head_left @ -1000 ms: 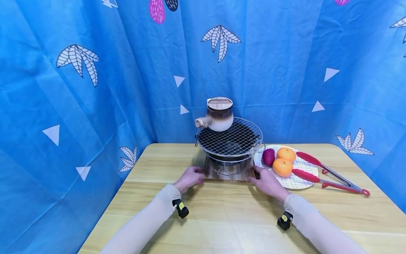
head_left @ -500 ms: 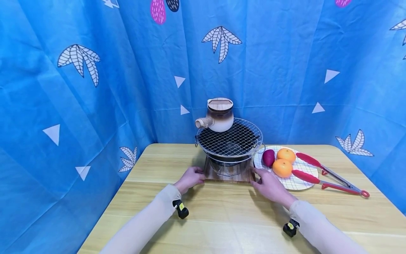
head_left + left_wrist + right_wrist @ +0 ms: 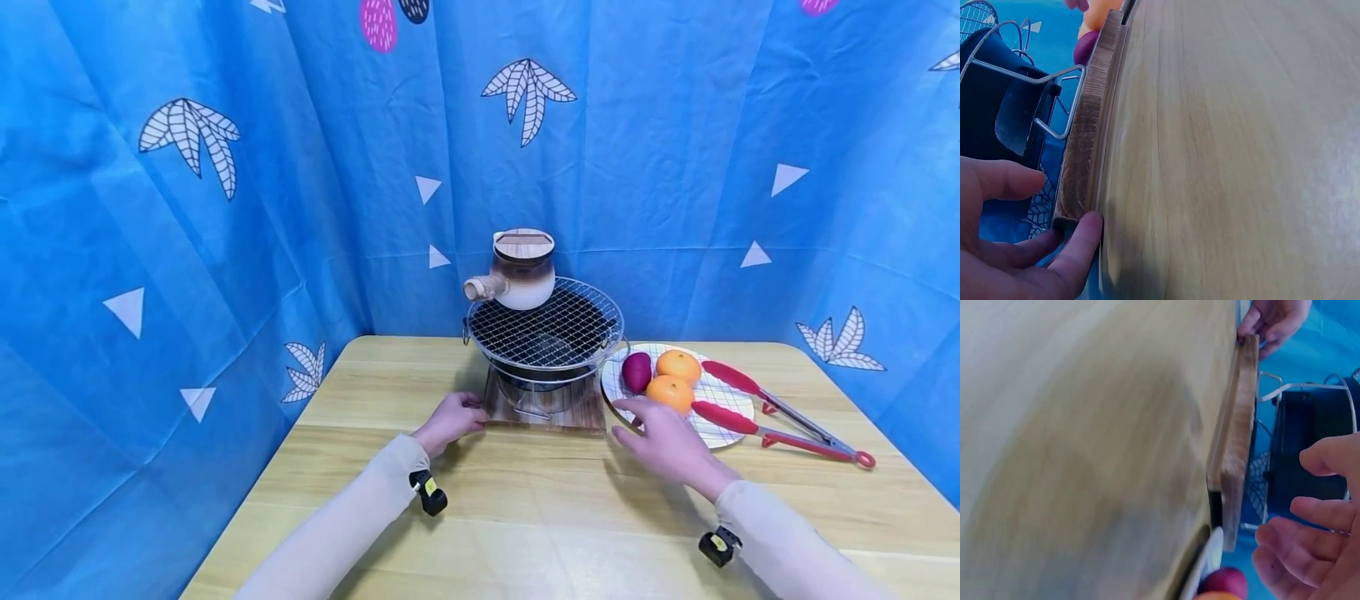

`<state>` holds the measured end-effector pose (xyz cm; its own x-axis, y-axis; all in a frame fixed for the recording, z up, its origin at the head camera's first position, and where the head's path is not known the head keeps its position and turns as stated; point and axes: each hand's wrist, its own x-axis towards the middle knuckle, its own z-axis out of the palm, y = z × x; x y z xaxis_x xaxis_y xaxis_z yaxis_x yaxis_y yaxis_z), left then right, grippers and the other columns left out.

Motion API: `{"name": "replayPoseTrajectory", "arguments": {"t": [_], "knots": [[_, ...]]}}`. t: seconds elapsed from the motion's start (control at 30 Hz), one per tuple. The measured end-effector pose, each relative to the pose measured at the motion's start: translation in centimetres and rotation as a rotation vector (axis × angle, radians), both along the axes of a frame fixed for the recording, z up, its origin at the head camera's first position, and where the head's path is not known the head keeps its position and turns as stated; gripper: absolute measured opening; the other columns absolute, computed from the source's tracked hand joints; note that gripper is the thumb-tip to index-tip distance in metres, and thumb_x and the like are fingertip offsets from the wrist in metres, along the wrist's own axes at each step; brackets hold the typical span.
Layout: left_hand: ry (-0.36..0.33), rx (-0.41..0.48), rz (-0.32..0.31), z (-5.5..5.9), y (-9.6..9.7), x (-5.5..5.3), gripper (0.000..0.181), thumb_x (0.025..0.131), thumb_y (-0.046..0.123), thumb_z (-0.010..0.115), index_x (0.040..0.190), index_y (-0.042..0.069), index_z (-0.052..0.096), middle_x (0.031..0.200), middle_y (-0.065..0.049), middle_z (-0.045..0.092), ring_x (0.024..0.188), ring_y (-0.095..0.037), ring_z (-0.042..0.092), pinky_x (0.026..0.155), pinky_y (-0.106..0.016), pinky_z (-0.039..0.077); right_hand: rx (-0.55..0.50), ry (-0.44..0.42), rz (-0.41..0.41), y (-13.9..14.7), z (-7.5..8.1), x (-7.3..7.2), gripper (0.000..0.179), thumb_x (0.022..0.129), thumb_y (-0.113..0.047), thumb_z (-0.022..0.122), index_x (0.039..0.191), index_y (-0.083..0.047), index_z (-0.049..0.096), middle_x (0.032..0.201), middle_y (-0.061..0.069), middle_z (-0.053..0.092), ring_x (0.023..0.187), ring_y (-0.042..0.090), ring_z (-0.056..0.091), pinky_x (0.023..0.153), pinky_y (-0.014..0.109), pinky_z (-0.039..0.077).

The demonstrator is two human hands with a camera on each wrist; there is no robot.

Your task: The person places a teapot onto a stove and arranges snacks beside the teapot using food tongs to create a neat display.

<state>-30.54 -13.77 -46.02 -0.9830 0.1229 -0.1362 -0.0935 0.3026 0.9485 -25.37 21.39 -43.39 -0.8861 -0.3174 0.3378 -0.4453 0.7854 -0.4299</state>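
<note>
Left hand [image 3: 454, 418]: fingertips touch left corner of wooden board [image 3: 583, 408], thumb apart from it; same place as second ago. Right hand [image 3: 670, 439]: fingers loosely spread, holding nothing; was at board's right edge earlier, now off it, shifted rightward, overlapping plate [image 3: 726, 400] in head view. Board unmoved, under round grill [image 3: 547, 335]. Pot [image 3: 525, 287] on mesh, oranges [image 3: 678, 367] on plate, red tongs [image 3: 723, 416] partly across plate: all unchanged.
</note>
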Motion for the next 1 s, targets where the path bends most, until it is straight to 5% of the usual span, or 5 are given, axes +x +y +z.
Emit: {"name": "replayPoseTrajectory", "arguments": {"t": [0.7, 1.0], "knots": [[-0.012, -0.037, 0.017, 0.4, 0.1, 0.0, 0.052, 0.091, 0.013, 0.067, 0.133, -0.012, 0.050, 0.124, -0.025, 0.061, 0.096, -0.028, 0.070, 0.090, -0.038, 0.060, 0.061, 0.146, 0.006, 7.5, 2.8, 1.3, 0.045, 0.088, -0.016, 0.076, 0.129, -0.001, 0.065, 0.125, 0.021, 0.068, 0.114, 0.042, 0.063, 0.094, 0.062, 0.053], [-0.012, -0.063, 0.015, 0.1, 0.0, 0.1, 0.052, 0.091, 0.015, 0.067, 0.134, -0.011, 0.050, 0.125, -0.025, 0.061, 0.095, -0.027, 0.070, 0.091, -0.040, 0.059, 0.094, 0.098, -0.057, 10.2, 3.3, 1.6, 0.053, 0.088, -0.024, 0.077, 0.133, -0.002, 0.062, 0.130, 0.025, 0.065, 0.119, 0.049, 0.057, 0.092, 0.070, 0.049]]}}
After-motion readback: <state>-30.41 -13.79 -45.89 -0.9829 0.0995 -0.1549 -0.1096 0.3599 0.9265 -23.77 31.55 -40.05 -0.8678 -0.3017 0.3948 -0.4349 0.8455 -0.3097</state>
